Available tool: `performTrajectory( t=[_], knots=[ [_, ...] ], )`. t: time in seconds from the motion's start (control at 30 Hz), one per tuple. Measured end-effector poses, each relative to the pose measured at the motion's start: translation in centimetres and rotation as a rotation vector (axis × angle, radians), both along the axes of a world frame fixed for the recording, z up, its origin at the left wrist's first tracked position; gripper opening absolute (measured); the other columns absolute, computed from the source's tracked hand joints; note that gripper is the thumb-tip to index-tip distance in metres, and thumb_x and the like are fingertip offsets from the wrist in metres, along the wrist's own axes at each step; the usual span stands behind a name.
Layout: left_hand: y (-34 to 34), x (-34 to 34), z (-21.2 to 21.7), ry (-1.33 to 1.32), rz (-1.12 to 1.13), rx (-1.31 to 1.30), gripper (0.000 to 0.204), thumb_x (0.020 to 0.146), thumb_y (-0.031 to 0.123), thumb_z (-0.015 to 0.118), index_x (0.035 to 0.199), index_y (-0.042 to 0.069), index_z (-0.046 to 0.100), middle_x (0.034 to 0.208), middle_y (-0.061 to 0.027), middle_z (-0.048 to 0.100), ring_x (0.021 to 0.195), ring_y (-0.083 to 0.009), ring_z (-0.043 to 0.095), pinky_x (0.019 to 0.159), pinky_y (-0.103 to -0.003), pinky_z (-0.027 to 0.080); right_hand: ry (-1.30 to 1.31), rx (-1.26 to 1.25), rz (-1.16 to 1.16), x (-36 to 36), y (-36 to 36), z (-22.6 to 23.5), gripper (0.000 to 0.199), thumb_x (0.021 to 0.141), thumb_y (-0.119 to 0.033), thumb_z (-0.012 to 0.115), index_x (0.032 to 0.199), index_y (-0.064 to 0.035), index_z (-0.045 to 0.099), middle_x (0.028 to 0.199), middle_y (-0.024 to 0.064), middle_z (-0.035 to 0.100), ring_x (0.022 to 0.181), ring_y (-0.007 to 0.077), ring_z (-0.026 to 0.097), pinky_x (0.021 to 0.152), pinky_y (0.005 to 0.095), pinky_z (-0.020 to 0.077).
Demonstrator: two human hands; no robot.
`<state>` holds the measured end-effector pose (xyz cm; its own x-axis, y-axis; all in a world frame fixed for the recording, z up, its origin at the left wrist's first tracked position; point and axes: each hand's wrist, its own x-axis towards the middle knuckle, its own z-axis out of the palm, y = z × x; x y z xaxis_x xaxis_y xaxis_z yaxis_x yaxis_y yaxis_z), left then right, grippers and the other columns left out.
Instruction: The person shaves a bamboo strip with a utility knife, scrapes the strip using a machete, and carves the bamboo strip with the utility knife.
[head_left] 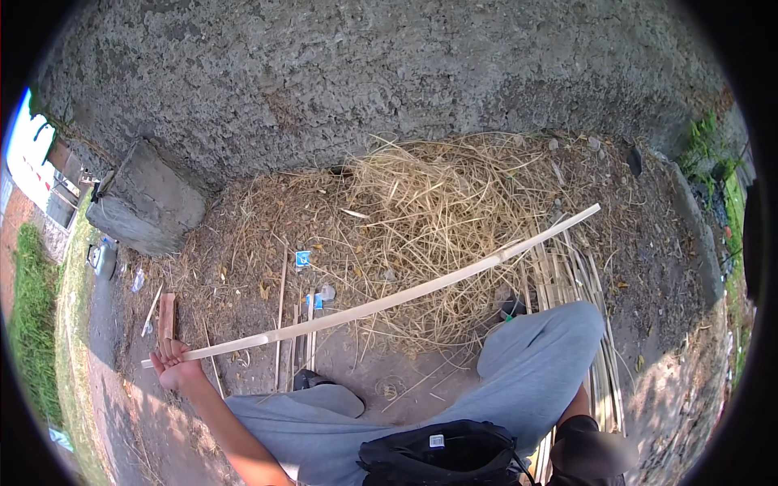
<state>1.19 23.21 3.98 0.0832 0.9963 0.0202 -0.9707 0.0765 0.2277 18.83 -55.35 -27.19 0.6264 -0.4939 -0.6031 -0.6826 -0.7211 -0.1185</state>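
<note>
A long, pale bamboo strip (389,300) slants across the view, its left end low and its far end raised to the right over the shavings. My left hand (176,364) is closed around the strip near its left end, with a short stub sticking out past the fingers. Nodes show along the strip. Of my right arm, a bit of bare skin (577,403) and a black sleeve or band show beside my right thigh; the fingers are hidden behind the leg. More split bamboo strips (604,373) lie in a bundle next to that arm.
A tangled heap of shavings (438,202) lies before a rough grey wall (389,73). A concrete block (150,202) stands at left. A reddish-brown piece (167,316), thin sticks (282,308) and blue packets (303,258) lie on the ground. A black bag (454,454) rests at my lap.
</note>
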Motion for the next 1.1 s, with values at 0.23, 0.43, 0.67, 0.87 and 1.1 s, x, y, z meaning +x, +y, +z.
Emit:
performTrajectory(
  t=[0.23,0.43,0.67,0.87,1.1],
  knots=[
    [-1.0,1.9,0.8,-0.05,-0.065,-0.021,0.039,0.097,0.019,0.045,0.062,0.015,0.027,0.056,0.0017,0.024,0.044,-0.0104,0.019,0.038,-0.026,0.019,-0.036,0.019,0.013,1.9,1.5,-0.3,0.031,0.09,-0.032,0.065,0.097,-0.0024,0.07,0.085,0.0107,0.069,0.07,0.0256,0.063,0.067,0.0406,0.0489],
    [-1.9,2.4,2.4,-0.032,-0.054,0.013,0.04,0.099,0.021,0.042,0.062,0.014,0.028,0.055,0.0022,0.024,0.043,-0.0097,0.019,0.037,-0.025,0.018,-0.316,0.106,-0.004,5.1,2.3,0.8,0.03,0.09,-0.032,0.065,0.098,-0.0028,0.07,0.084,0.0097,0.069,0.069,0.0242,0.063,0.066,0.0398,0.0489],
    [-2.9,4.4,4.1,0.025,-0.002,0.068,0.06,0.098,0.025,0.038,0.127,-0.027,0.034,0.053,0.0046,0.023,0.041,-0.0064,0.02,0.034,-0.022,0.021,-1.4,0.442,-0.246,18.8,-1.2,12.7,0.019,0.094,-0.024,0.064,0.101,-0.006,0.067,0.079,0.001,0.062,0.054,0.008,0.048,0.051,0.0275,0.0422],
    [-2.5,5.6,3.1,-0.084,0.008,0.122,0.036,0.097,0.025,0.038,0.065,0.008,0.041,0.052,0.0012,0.026,0.043,-0.0102,0.023,0.037,-0.024,0.021,-1.229,1.188,0.172,14.2,19.4,37.3,0.021,0.1,-0.018,0.055,0.1,0.0015,0.063,0.075,0.003,0.059,0.044,0.0012,0.035,0.039,0.0199,0.0283],
    [-5.4,10.9,2.7,-0.146,-0.09,-0.021,0.034,0.091,0.018,0.039,0.058,0.014,0.031,0.051,-0.0013,0.029,0.049,-0.0147,0.031,0.047,-0.029,0.029,-0.107,1.557,0.048,12.7,36.5,32.0,0.044,0.101,-0.036,0.054,0.119,0.0029,0.056,0.104,0.0128,0.067,0.05,0.0029,0.033,0.049,0.0201,0.0341]
  ],
)
